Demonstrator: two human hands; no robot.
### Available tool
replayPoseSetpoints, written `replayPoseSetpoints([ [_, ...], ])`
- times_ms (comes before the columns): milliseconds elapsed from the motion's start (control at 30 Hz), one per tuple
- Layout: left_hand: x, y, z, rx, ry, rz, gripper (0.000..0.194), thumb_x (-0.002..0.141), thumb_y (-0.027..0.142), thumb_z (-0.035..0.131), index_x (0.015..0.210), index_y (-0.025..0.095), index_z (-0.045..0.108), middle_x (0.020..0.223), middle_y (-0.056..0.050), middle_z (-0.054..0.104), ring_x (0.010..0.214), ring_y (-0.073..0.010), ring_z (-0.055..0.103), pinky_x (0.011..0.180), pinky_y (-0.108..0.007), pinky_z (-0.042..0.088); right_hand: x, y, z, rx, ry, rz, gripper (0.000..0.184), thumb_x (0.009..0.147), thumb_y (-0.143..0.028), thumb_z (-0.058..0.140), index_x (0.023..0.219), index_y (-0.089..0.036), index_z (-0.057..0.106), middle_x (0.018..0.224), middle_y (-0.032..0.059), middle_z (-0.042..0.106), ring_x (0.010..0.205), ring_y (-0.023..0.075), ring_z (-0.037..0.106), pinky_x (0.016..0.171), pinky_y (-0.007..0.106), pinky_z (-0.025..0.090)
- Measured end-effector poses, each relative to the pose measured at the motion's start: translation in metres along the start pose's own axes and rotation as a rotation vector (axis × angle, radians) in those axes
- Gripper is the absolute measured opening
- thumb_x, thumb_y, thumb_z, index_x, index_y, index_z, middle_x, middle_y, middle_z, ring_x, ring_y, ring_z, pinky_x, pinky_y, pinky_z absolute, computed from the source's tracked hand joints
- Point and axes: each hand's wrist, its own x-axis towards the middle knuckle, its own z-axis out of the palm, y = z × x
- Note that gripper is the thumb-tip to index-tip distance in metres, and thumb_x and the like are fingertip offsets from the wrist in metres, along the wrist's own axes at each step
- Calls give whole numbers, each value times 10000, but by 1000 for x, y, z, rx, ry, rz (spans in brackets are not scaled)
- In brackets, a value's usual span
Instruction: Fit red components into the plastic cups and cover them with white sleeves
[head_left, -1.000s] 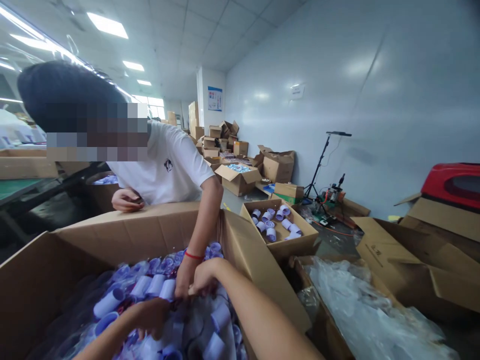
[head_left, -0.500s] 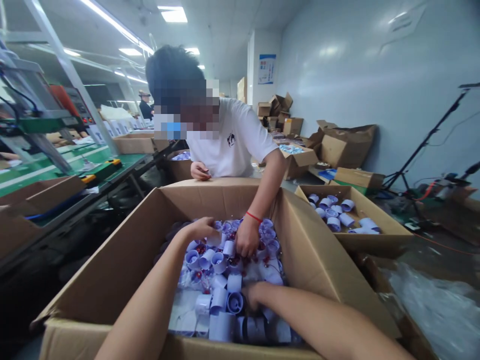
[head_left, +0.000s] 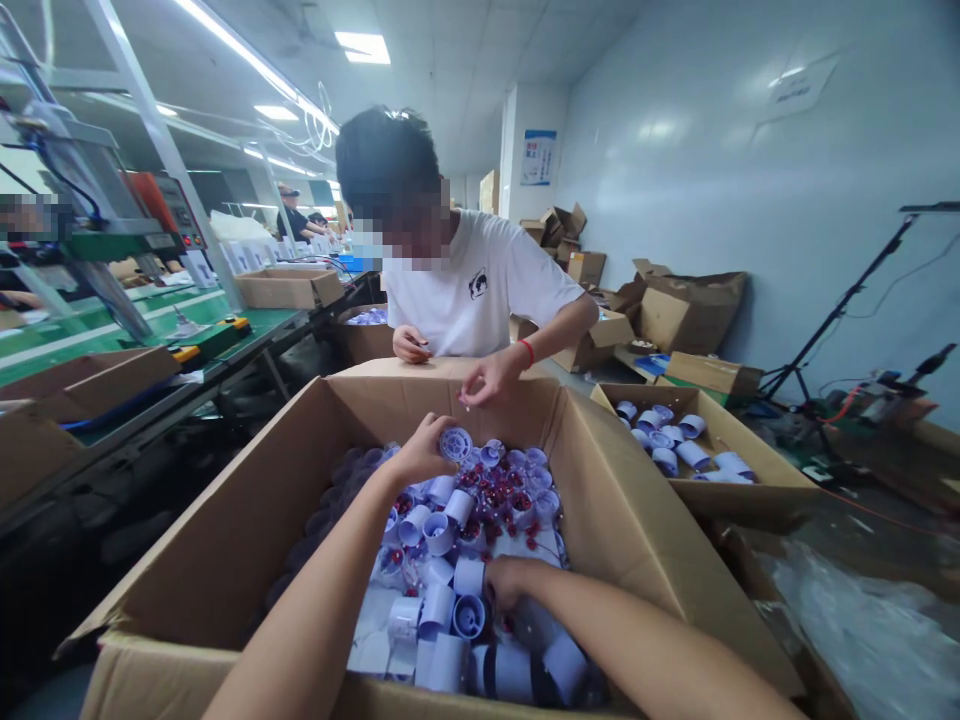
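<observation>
A big cardboard box in front of me holds several white-and-lilac plastic caps mixed with small red parts. My left hand is raised over the heap and closed round one cap, its ribbed open end showing. My right hand reaches down among the caps near the box's front, fingers curled into them; what it grips is hidden. Across the box a person in a white T-shirt pinches something small in one hand above the far flap and rests the other hand on it.
A smaller carton with more caps stands to the right, with crumpled clear plastic beyond it. Green workbenches with a machine run along the left. Cartons are piled at the back wall. A black stand rises at right.
My left hand has lifted a cap clear of the heap. The other person's hand has come up out of the box to the far flap. The view swung left earlier.
</observation>
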Motion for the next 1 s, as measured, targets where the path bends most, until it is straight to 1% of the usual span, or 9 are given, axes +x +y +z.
replayPoseSetpoints([
  [67,-2,1,0,14,25,45,573,492,114,657,1043,175,512,1031,-37,454,1012,-217,479,917,-354,411,0,-11,-22,15,-78,34,282,377,69,636,353,-189,523,330,-67,433,406,124,478,528,306,446],
  [133,-3,2,-1,16,40,67,576,477,90,647,1029,173,506,1043,-41,474,1041,-231,466,936,-370,392,-1,-22,-46,92,-31,60,257,386,61,619,427,-189,575,340,-76,448,383,111,457,496,294,425],
  [267,-4,5,-2,-105,77,14,586,451,65,635,1008,174,491,1003,-30,509,980,-222,494,898,-361,396,-3,-37,-92,223,219,17,239,433,29,607,533,-187,627,371,-81,470,426,102,467,507,258,394],
  [400,-5,13,-3,-461,93,-179,456,477,148,662,896,178,486,819,13,524,791,-172,513,740,-301,419,-9,-46,-125,445,542,-89,154,600,-120,608,732,-194,632,496,-63,531,503,96,493,540,235,395],
  [467,-7,17,-1,-714,13,-235,359,522,216,659,835,171,489,751,18,521,707,-146,506,669,-272,403,-14,-52,-131,765,605,-184,183,595,-174,649,772,-194,608,551,-53,562,518,99,520,554,241,418],
  [600,-12,22,6,-1074,-249,-276,345,567,282,683,834,142,516,737,-16,552,666,-137,526,644,-263,389,-26,-69,-128,1240,502,-338,352,449,-211,775,743,-190,581,651,-28,625,579,119,583,606,268,460],
  [733,-15,23,10,-1195,-369,-283,349,594,260,686,875,144,516,775,-33,572,709,-168,563,692,-310,418,-35,-83,-124,1339,407,-357,418,418,-296,820,737,-173,579,649,-4,641,599,138,596,579,267,455],
  [867,-16,21,7,-1258,-464,-266,349,619,226,658,919,159,493,837,-46,582,774,-211,592,729,-383,450,-38,-84,-127,1388,402,-353,429,421,-310,837,712,-175,553,607,-27,620,559,110,573,562,243,441],
  [1000,-14,20,6,-1293,-546,-237,385,602,225,655,939,177,474,842,-33,580,736,-196,593,648,-330,458,-39,-83,-131,1400,397,-343,426,416,-282,844,686,-180,530,584,-40,606,527,96,545,537,231,429],
])
